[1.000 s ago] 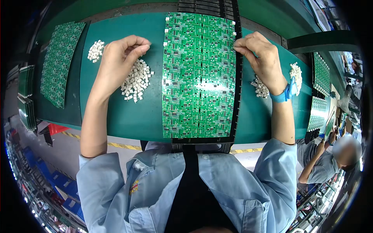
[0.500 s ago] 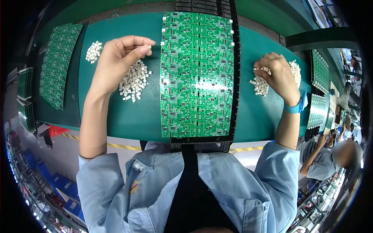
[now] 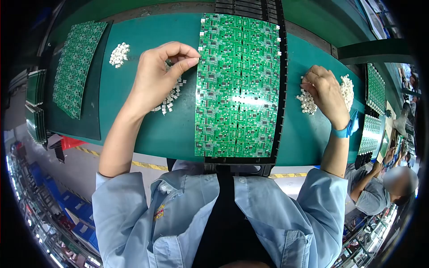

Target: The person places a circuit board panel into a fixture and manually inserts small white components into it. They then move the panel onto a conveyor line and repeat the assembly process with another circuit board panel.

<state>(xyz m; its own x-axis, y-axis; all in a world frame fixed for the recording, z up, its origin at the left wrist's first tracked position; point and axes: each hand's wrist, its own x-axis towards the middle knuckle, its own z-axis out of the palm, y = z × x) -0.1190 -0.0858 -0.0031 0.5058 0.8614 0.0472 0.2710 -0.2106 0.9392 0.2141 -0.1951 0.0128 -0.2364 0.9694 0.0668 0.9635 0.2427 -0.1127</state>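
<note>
A large panel of green circuit boards [image 3: 239, 89] lies in front of me, with a few white connectors [image 3: 279, 40] along its upper left and right edges. My left hand [image 3: 163, 73] is at the panel's left edge, thumb and forefinger pinched on a small white connector that the fingertips mostly hide. Behind this hand, partly covered, is a pile of loose white connectors [image 3: 167, 105]. My right hand [image 3: 324, 91] is closed over another connector pile [image 3: 306, 102] to the right of the panel. Its curled fingers hide most of what they grip, apparently a white connector.
Smaller connector heaps lie at the far left [image 3: 119, 54] and beyond my right wrist [image 3: 346, 91]. Another green panel [image 3: 80, 67] leans at left, near stacked boards [image 3: 35, 94]. More boards [image 3: 370, 134] stand at right. A dark rail [image 3: 280, 89] borders the panel. A co-worker [image 3: 373, 192] sits at far right.
My left hand has moved right, carrying the small connector from above the pile to the panel's left edge. My right hand stays over its pile, fingers slightly shifted. The whole view has shifted a little.
</note>
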